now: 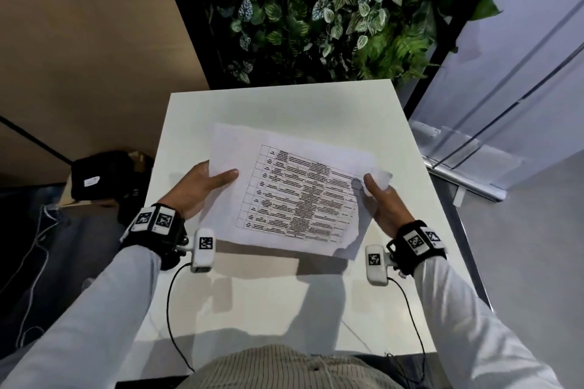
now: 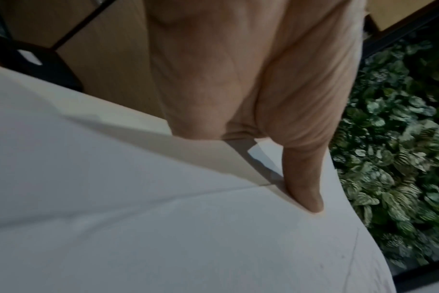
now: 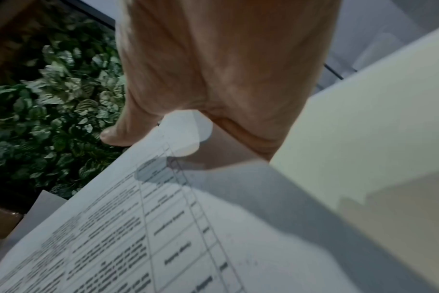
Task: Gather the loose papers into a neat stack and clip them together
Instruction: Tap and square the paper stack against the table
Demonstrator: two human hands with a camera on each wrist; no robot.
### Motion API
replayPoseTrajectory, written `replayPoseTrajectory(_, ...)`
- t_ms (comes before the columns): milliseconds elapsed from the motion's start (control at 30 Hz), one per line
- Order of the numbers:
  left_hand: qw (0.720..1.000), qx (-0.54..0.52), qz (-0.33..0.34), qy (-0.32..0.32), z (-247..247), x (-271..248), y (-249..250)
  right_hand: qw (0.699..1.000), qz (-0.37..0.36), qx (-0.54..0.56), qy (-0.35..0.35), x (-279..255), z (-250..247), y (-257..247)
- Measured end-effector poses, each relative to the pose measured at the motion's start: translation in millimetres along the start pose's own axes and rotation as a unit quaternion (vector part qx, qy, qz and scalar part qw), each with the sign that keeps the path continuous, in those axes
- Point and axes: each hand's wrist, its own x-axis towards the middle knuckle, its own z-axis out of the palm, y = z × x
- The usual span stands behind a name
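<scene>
A stack of white papers (image 1: 294, 193) with a printed table on top is held above the white table (image 1: 284, 309), turned at an angle. My left hand (image 1: 202, 189) grips its left edge, thumb on top and fingers hidden underneath. My right hand (image 1: 380, 199) pinches the right edge, thumb on top, where one corner curls up. In the left wrist view the thumb (image 2: 306, 178) presses on the plain sheet (image 2: 163, 237). The right wrist view shows the thumb (image 3: 128, 126) at the edge of the printed sheet (image 3: 163, 228). No clip is in view.
The small white table has bare surface beyond and in front of the papers. A wall of green leaves (image 1: 316, 9) stands behind it. A black object on a cardboard box (image 1: 101, 177) sits on the floor to the left. A glass panel (image 1: 505, 88) stands at right.
</scene>
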Motion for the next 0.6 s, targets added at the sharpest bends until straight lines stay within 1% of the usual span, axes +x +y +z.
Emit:
replayPoseTrajectory(67,0.999,-0.033,-0.013,0.016,-2.3,3.8,-12.4,0.998,0.016,0.053,-0.006,1.9,2.4,17.6)
replayPoseTrajectory(100,0.998,-0.043,-0.022,0.027,-3.7,5.9,-20.1,0.999,0.027,0.041,0.004,3.7,2.6,25.9)
replayPoseTrajectory(167,0.997,-0.037,-0.048,0.037,-2.2,7.8,-33.8,0.995,0.036,-0.077,0.042,3.1,6.3,35.4)
replayPoseTrajectory(233,0.997,0.001,-0.06,0.045,0.2,8.8,-51.8,0.978,0.034,-0.193,0.074,4.4,5.8,42.1)
replayPoseTrajectory(267,0.997,0.017,-0.061,0.048,2.0,7.6,-58.6,0.972,0.036,-0.213,0.091,3.9,6.3,41.1)
replayPoseTrajectory(333,0.997,0.009,-0.065,0.046,2.5,5.6,-68.5,0.972,0.037,-0.215,0.09,2.9,4.2,35.5)
replayPoseTrajectory(400,0.997,-0.01,-0.069,0.044,2.2,1.1,-66.9,0.979,0.042,-0.193,0.045,1.1,0.4,28.0)
replayPoseTrajectory(467,0.997,-0.005,-0.061,0.052,0.4,1.9,-64.0,0.996,0.046,-0.074,-0.025,-2.3,-4.2,22.6)
replayPoseTrajectory(500,0.997,0.007,-0.053,0.057,1.5,2.9,-61.1,0.997,0.05,-0.026,-0.057,-1.6,-7.4,22.4)
replayPoseTrajectory(533,0.996,0.029,-0.044,0.066,1.9,5.7,-60.2,0.995,0.049,-0.02,-0.089,-1.3,-10.7,22.3)
replayPoseTrajectory(600,0.99,0.099,-0.024,0.095,4.8,10.1,-58.4,0.983,0.007,-0.138,-0.117,2.1,-12.4,24.8)
